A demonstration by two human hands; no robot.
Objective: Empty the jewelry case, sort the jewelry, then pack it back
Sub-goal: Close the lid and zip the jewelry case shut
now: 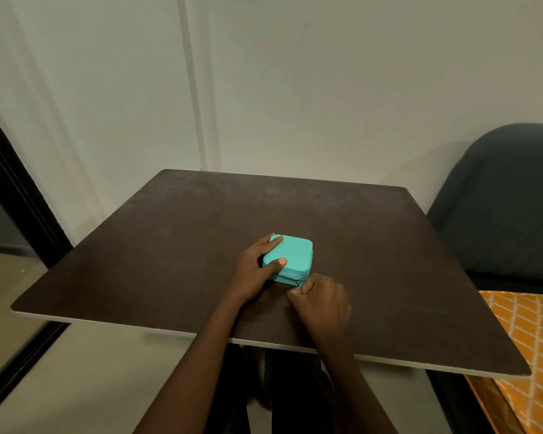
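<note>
The small green jewelry case (290, 258) sits shut in the middle of the brown tabletop (170, 245). The left hand (255, 270) holds its side, fingers curled round it. The right hand (322, 303) pinches the zipper pull (298, 283).

You cannot see inside the teal jewelry case (290, 256): its lid is down, so any contents are hidden. Your left hand (256, 270) covers the case's left side, and your right hand (322, 300) hides most of the zipper pull (298, 282) (too small to tell how the fingers hold it). The tabletop (170, 245) conceals its own support and most of your legs. The dark chair (508, 208) and the orange patterned cloth (533, 339) run off the right edge.
</note>
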